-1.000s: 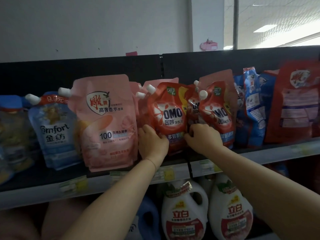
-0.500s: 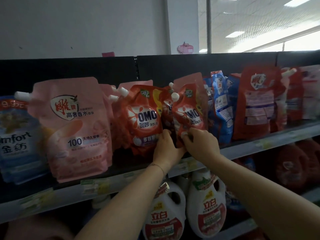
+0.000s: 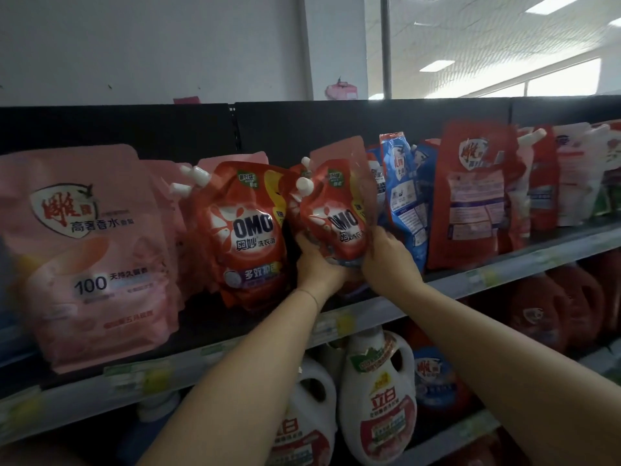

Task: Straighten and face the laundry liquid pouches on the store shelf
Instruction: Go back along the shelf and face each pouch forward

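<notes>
The tilted red pouch [image 3: 336, 216] is at the shelf [image 3: 504, 280] front. The left hand [image 3: 316, 264] has a grip under its base, and the right hand [image 3: 386, 260] grips its lower edge. The upright red pouch [image 3: 248, 230] looks faced. The blue pouches [image 3: 406, 196] and the back-turned red pouch [image 3: 477, 196] seem left to do.

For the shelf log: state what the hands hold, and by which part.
Both hold the tilted red plastic OMO pouch with white spout cap by its bottom end: left hand at the left corner, right hand at the right edge.
</notes>
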Demonstrator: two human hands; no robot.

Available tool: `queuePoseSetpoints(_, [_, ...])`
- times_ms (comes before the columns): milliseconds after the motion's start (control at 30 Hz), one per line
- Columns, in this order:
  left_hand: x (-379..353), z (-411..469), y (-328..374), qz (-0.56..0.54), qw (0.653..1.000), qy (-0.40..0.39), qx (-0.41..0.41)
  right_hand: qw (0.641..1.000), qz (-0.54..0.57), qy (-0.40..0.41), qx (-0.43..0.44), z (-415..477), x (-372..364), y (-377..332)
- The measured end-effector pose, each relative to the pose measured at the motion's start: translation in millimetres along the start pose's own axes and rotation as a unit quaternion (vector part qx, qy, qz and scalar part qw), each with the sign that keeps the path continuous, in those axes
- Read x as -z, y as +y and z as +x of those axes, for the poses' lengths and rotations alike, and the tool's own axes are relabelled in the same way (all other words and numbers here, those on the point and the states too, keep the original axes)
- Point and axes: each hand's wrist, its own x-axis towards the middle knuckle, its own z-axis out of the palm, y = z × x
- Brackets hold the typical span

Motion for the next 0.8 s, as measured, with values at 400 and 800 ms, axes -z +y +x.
queuePoseSetpoints(400, [19, 8, -21, 0.148, 0.979, 0.138, 0.002, 0.999, -0.001, -0.005, -0.047, 50, -21, -5])
queuePoseSetpoints(800, [18, 33, -31, 0.109, 0.992, 0.060, 0.036, 0.995, 0.018, -0.008, -0.099, 73, -13, -12])
